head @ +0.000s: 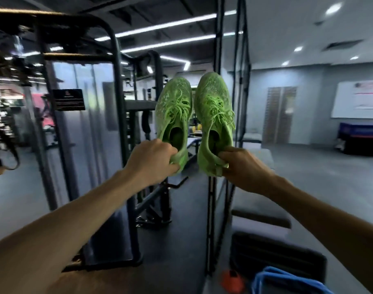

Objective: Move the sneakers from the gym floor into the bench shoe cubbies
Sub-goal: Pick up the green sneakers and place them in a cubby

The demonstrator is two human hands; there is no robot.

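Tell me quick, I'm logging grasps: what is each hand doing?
Left hand: closed, gripping the heel of the left green sneaker.
Right hand: closed, gripping the heel of the right green sneaker.

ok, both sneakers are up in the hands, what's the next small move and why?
Probably lower both and turn toward the bench. The left hand grips the left green sneaker at the heel, the right hand grips the right green sneaker the same way, toes pointing up and away. Both are off the floor, and no cubby opening shows in this view.
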